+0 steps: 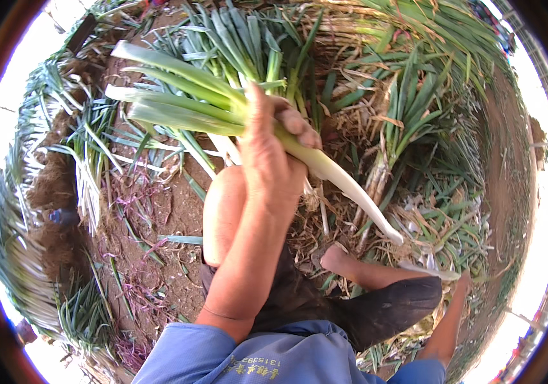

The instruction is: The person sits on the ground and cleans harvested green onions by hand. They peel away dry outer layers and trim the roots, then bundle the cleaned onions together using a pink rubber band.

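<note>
My left hand [274,129] grips a large green onion [350,180] where its leaves meet the stalk. The green leaves fan out to the left, while the white stalk slants down to the right. Near the right rim, my right hand [464,281] looks small and blurred, with a pale strip of leaf [439,273] pinched in its fingers. Between the right hand and my foot lie peeled leaf scraps [427,225]. A bundle of green onions [240,45] lies beyond my left hand, partly hidden by the held leaves.
Rows of green onions [19,249] line the left side, beside a smaller bunch [92,168]. Purple twine [141,283] is strewn over the bare soil [177,206]. Unpeeled onions [398,115] stand at right, with a larger heap [427,24] behind. My bare foot [334,259] rests among scraps.
</note>
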The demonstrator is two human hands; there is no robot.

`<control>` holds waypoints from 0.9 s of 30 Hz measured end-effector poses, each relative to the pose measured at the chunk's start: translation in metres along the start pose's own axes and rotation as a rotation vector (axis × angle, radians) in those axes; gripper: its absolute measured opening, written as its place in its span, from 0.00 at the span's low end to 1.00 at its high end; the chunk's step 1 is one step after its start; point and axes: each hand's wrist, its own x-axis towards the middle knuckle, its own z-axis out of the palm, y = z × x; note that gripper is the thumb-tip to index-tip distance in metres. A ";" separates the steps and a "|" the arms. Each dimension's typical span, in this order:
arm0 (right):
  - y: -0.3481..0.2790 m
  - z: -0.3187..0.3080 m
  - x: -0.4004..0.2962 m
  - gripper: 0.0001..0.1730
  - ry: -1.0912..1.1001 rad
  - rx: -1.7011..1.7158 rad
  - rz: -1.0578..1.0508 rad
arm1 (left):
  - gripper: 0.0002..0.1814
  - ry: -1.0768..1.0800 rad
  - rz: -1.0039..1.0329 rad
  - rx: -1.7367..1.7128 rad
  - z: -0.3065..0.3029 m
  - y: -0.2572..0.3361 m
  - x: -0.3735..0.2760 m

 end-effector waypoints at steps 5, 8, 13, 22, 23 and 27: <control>-0.112 -0.074 -0.094 0.33 -0.237 0.598 -0.558 | 0.23 0.103 -0.055 -0.066 -0.008 -0.041 0.009; -0.203 -0.149 -0.237 0.35 -0.727 0.802 -0.732 | 0.21 0.130 -0.077 0.007 0.002 -0.038 0.006; -0.235 -0.130 -0.331 0.19 -1.043 0.619 -1.031 | 0.16 0.060 0.036 0.058 0.003 -0.038 0.006; -0.348 -0.098 -0.396 0.25 -1.124 0.884 -1.011 | 0.35 0.018 0.362 0.404 0.005 -0.019 0.005; -0.369 -0.107 -0.409 0.19 -1.085 0.947 -1.030 | 0.35 0.124 0.458 0.454 -0.002 -0.022 0.009; -0.405 -0.049 -0.424 0.18 -0.715 0.775 -1.284 | 0.35 0.050 0.497 0.484 -0.003 -0.022 0.009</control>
